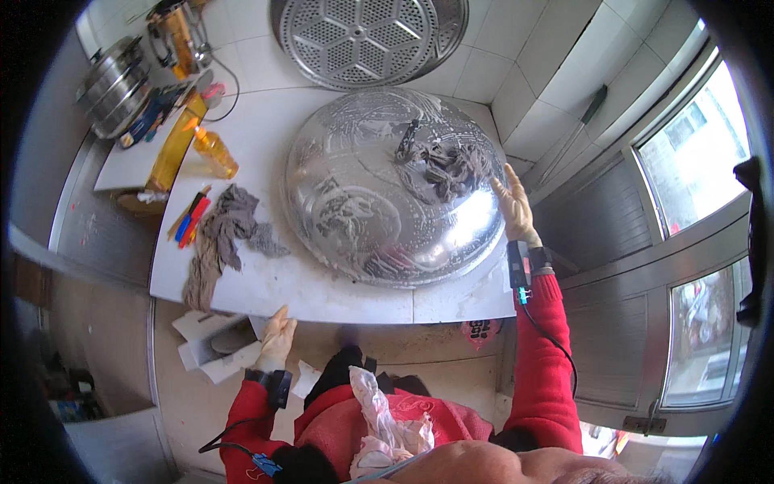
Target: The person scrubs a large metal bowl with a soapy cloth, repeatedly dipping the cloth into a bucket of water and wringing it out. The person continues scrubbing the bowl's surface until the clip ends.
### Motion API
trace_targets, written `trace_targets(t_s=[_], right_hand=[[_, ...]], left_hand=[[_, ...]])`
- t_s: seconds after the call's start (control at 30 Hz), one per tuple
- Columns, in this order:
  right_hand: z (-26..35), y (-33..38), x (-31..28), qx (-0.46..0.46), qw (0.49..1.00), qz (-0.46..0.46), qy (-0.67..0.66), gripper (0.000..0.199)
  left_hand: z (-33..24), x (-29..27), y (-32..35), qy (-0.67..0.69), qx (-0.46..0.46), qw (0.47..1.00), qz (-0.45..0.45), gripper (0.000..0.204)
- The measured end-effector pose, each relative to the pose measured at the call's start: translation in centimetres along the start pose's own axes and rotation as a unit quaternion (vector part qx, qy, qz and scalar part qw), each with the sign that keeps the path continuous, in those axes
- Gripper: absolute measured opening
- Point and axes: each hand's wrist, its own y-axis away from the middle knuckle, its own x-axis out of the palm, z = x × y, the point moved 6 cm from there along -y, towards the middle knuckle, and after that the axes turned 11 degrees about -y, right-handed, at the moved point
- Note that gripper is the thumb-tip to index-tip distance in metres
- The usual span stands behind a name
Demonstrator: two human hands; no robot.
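Observation:
A large domed metal basin or lid [347, 181] lies with its rounded side up on the white table, streaked with white suds. On its right part rests a crumpled wet grey rag [447, 171]. My right hand [514, 206], in a cream glove, is at the dome's right edge, fingers spread, seemingly touching the rim. My left hand [276, 340], gloved alike, hangs low at the table's front edge with its fingers loosely extended and nothing visible in it. Whether its fingertips touch the edge is hard to tell.
Left of the dome are grey cloths [230, 222], red and blue markers [192, 218] and an orange spray bottle [214, 153]. A steamer pot [115, 85] stands far left. A perforated metal disc [359, 36] leans on the back wall. An open white box [218, 343] sits below the table.

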Motion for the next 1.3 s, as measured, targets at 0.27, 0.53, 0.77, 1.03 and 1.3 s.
trace_targets(t_s=[0.27,0.53,0.77,1.03,1.3], right_hand=[[-9.7,-8.9,1.9,0.045,0.993,-0.058,0.088,0.076],[-5.1,-13.3,15.1,-0.059,0.923,-0.023,0.381,0.072],[-4.8,-7.0,15.7,-0.187,0.869,0.230,0.396,0.061],[-5.5,-23.1,10.7,-0.095,0.932,-0.002,0.350,0.050],[-5.1,-12.9,14.0,-0.275,0.947,0.113,0.119,0.046]], left_hand=[[-27.5,2.0,-17.5,-0.306,0.321,0.896,0.031,0.080],[-33.9,8.8,-21.8,-0.523,0.123,0.824,0.182,0.122],[-33.5,9.6,-22.5,-0.536,0.124,0.814,0.186,0.127],[-33.6,10.4,-22.7,-0.594,0.093,0.775,0.192,0.124],[-33.7,10.3,-22.8,-0.591,0.080,0.778,0.198,0.125]])
